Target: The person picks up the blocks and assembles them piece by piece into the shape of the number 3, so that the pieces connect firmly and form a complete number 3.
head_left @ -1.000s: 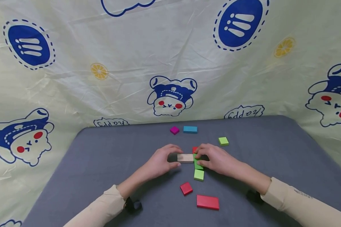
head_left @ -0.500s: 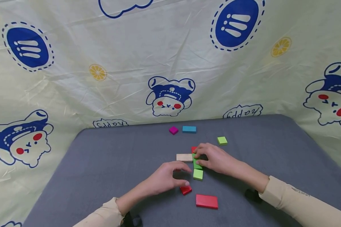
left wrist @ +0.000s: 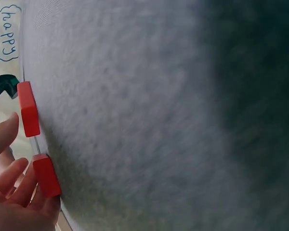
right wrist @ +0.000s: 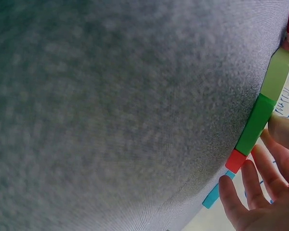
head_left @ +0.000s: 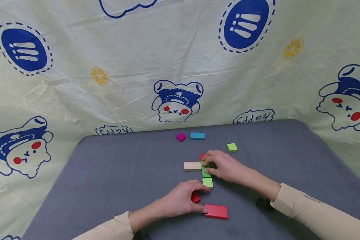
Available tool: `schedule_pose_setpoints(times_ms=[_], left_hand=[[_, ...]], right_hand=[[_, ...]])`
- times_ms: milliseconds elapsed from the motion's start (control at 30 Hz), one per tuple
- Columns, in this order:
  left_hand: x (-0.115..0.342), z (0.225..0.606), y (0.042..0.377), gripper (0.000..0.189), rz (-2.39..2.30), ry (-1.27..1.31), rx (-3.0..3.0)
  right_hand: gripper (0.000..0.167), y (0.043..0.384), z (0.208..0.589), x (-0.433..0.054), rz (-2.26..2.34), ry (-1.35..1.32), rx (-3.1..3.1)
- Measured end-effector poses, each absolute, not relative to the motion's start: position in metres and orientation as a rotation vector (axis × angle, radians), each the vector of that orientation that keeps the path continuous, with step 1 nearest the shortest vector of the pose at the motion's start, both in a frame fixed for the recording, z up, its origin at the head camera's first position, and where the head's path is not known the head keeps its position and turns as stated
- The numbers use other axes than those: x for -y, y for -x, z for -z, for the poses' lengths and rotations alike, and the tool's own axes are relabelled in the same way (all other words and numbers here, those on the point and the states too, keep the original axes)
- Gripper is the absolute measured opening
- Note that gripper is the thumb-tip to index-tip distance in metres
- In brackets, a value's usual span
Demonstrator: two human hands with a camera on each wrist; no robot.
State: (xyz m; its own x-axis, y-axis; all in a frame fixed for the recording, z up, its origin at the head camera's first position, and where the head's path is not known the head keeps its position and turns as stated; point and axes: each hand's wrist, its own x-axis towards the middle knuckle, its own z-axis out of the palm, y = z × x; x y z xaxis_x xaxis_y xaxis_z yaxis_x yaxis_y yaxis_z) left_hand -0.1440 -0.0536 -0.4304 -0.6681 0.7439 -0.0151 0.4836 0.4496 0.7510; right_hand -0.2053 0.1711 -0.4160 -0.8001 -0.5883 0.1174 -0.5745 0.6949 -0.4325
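Currently, red square [head_left: 195, 197], near side, lies between spread thumb and fingers of left hand [head_left: 183, 199]; likely light, stiff, best pinched by opposite edges. Right hand [head_left: 225, 166], fingers relaxed, touches green block [right wrist: 254, 124] farther off.

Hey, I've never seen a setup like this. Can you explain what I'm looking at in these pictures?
There's no machine here, just a person's bare left hand and right hand. The wide view is filmed from the person's head; the two tilted close-ups are filmed from each wrist. On the grey tabletop, a pale wooden block lies beside a row: a red block, a green block and a lime block. Farther off are a magenta block, a blue block and another lime block. The right hand's fingertips rest at the green block. The left hand is at a small red block, its thumb by a larger red block; whether it grips either is unclear.
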Motion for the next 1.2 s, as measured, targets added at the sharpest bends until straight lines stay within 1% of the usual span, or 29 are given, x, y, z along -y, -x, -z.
schedule_pose_setpoints(times_ms=[367, 1000, 1200], left_hand=[[0.0527, 0.4336, 0.1386, 0.048, -0.993, -1.036, -2.370], [0.0555, 0.4349, 0.1385, 0.048, -1.088, -0.978, -2.379], [0.0557, 0.4333, 0.1387, 0.047, -1.064, -0.994, -2.350]], right_hand=[[0.019, 0.2051, 0.4181, -0.1717, 0.724, 0.972, -2.866], [0.020, 0.2053, 0.4201, -0.1718, 0.755, 0.933, -2.853], [0.019, 0.2055, 0.4205, -0.1737, 0.757, 0.941, -2.851]])
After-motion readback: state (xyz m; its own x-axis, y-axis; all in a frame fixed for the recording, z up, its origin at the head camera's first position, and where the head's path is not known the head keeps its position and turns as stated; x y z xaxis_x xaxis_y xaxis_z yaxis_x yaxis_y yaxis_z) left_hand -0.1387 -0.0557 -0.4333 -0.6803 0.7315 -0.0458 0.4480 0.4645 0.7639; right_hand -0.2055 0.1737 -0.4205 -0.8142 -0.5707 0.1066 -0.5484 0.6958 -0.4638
